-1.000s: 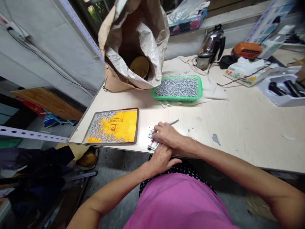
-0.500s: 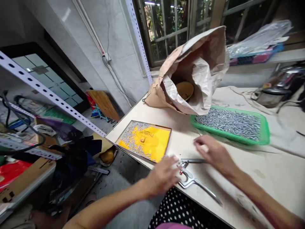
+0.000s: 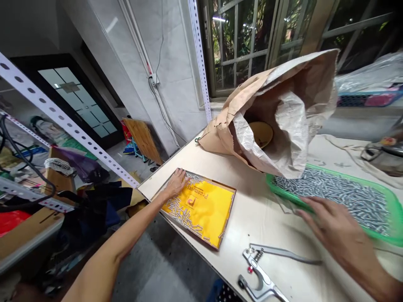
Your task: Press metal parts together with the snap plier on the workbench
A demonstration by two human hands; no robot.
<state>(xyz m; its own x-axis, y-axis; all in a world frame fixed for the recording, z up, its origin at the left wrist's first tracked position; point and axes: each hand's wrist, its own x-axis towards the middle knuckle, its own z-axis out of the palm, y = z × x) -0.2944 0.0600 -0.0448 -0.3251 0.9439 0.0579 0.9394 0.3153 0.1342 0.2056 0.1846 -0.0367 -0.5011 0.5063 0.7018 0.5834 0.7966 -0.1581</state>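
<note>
My left hand (image 3: 177, 183) lies over the far left corner of a shallow tray (image 3: 233, 205), fingers outstretched and resting on small silvery metal pins. A yellow sheet with printing (image 3: 210, 205) lines this tray, and loose pins (image 3: 181, 214) are scattered along its left side. On the right, my right hand (image 3: 340, 228) is at the near edge of a green plastic tray (image 3: 395, 209) full of similar metal pins (image 3: 340, 188); its fingers are extended and somewhat blurred. Silvery hand pliers (image 3: 261, 277) with a spring lie on the table between my arms, touched by neither hand.
A large brown paper sack (image 3: 226, 130) lies open on the table with a round yellowish item (image 3: 261, 134) inside. The table edge (image 3: 201, 260) drops to the floor at left. A perforated metal post (image 3: 78, 136) crosses the left side. A glass pot (image 3: 385, 155) stands far right.
My left hand has moved from beside the pliers up and left onto the yellow-lined tray. My right hand has left the pliers' handle area for the green tray. The view has shifted.
</note>
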